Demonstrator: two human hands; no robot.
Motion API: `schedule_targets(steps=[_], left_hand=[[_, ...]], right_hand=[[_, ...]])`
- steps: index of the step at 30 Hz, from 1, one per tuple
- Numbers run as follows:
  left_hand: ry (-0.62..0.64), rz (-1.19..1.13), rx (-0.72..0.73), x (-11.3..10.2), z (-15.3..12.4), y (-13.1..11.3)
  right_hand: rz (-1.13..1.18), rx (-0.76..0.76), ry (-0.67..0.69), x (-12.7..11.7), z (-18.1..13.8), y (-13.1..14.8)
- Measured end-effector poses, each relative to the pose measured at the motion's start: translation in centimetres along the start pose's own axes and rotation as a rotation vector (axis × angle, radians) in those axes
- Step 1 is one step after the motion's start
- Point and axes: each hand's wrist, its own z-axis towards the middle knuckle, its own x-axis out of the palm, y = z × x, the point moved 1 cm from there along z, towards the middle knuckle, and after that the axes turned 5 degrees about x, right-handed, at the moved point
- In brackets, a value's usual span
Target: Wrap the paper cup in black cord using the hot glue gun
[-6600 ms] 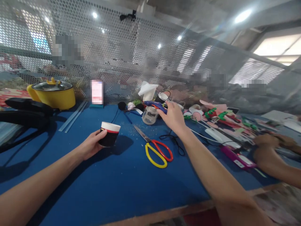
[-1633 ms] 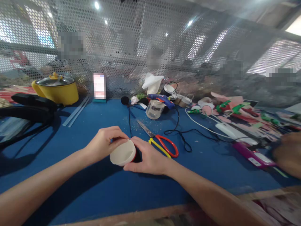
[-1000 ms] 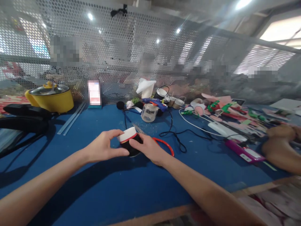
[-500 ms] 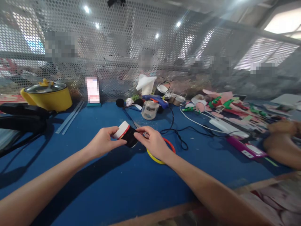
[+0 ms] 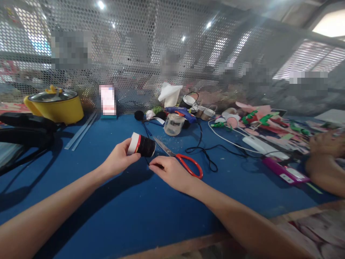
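My left hand (image 5: 118, 160) grips a small paper cup (image 5: 141, 145), black with a red band and a white rim, tipped on its side above the blue table (image 5: 134, 208). My right hand (image 5: 169, 172) rests just below and right of the cup, its fingers pinched together on something thin and dark that I cannot make out. Scissors (image 5: 180, 160) with red and yellow handles lie beside my right hand, the yellow loop hidden under it.
At the back stand a clear jar (image 5: 173, 125), a blue glue gun (image 5: 182, 112), black and white cables (image 5: 210, 158), a yellow pot (image 5: 58, 106) and glue sticks (image 5: 81, 131). Felt scraps (image 5: 258, 120) and a pink device (image 5: 280, 169) lie right, near another person's hands (image 5: 323, 162).
The cup has been turned from upright to lying sideways in my left hand. My right hand let go of it and dropped toward the table with its fingers pinched.
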Motion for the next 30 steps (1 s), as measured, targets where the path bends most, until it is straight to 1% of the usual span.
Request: schedule_targets(steps=[4,7,9,10,12,13,15,16,17,18,19,20,21,23,25,27,30], left_hand=[[0.059,-0.105,-0.022,0.3,-0.2,-0.1],[0.054,-0.058,-0.050,0.6,-0.3,0.2],[0.046,-0.003,-0.072,0.6,-0.4,0.4],[0.047,0.027,-0.086,0.6,-0.4,0.5],[0.066,0.074,-0.112,0.6,-0.3,0.7],[0.081,0.086,-0.114,0.5,-0.3,0.7],[0.120,0.084,-0.095,0.5,-0.3,0.7],[0.140,0.076,-0.083,0.4,-0.3,0.6],[0.154,0.071,-0.074,0.4,-0.3,0.5],[0.163,0.072,-0.069,0.4,-0.3,0.4],[0.169,0.077,-0.067,0.4,-0.3,0.3],[0.173,0.087,-0.067,0.4,-0.4,0.2],[0.178,0.100,-0.066,0.3,-0.4,0.1],[0.194,0.130,-0.050,0.3,-0.4,-0.1],[0.203,0.159,-0.026,0.2,-0.4,-0.1],[0.200,0.178,-0.006,0.1,-0.4,0.0],[0.187,0.171,-0.007,0.1,-0.4,0.3]], right_hand=[[-0.038,0.017,0.070,0.2,0.1,0.1],[-0.064,-0.009,0.106,0.0,0.0,0.3],[-0.084,-0.048,0.112,-0.8,-0.2,0.4],[-0.092,-0.062,0.091,-1.5,-0.2,0.4],[-0.094,-0.031,-0.033,-3.7,0.0,0.2],[-0.080,0.017,-0.139,-5.0,0.3,-0.1],[-0.029,0.173,-0.355,-8.1,1.2,-1.0],[-0.018,0.213,-0.459,-9.5,2.0,-1.6],[-0.037,0.221,-0.586,-10.9,2.8,-2.3],[-0.087,0.245,-0.684,-12.0,3.7,-3.1],[-0.115,0.312,-0.713,-12.9,4.7,-4.0],[-0.076,0.418,-0.686,-13.4,5.6,-4.9],[0.020,0.542,-0.584,-13.6,6.5,-5.8],[0.110,0.636,-0.464,-13.4,7.8,-7.2],[0.188,0.691,-0.381,-12.8,8.7,-8.1],[0.251,0.729,-0.334,-12.2,9.0,-8.6],[0.318,0.736,-0.325,-11.7,9.2,-8.9]])
